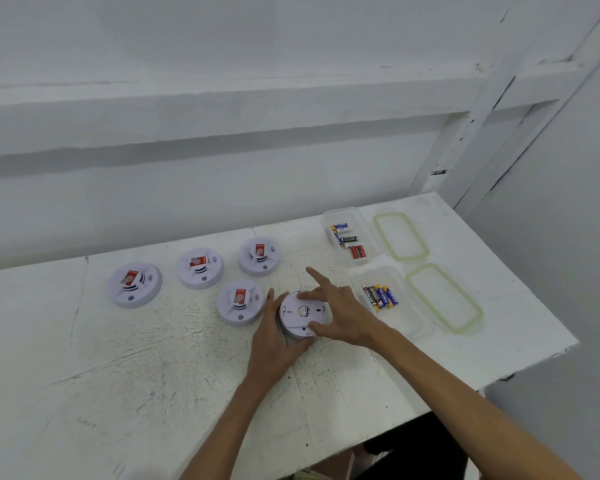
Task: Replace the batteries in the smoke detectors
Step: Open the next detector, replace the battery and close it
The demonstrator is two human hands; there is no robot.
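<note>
Four white round plastic smoke detectors [134, 285] sat face-up, red stickers on, seemingly untouched. Left hand [274, 337] cupped a fifth white round detector [302, 311] mid-table, back plate up; it's round, so no real long axis. Right hand [340, 313] gripped its rim, index finger sticking out. Loose batteries [380, 296] waited in two clear plastic tubs [409, 320].

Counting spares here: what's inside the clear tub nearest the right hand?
A few batteries, black-red and blue-yellow, lie side by side in the tub. The right hand and wrist cover its near-left corner, so anything there is hidden; the exact count is unclear.
</note>
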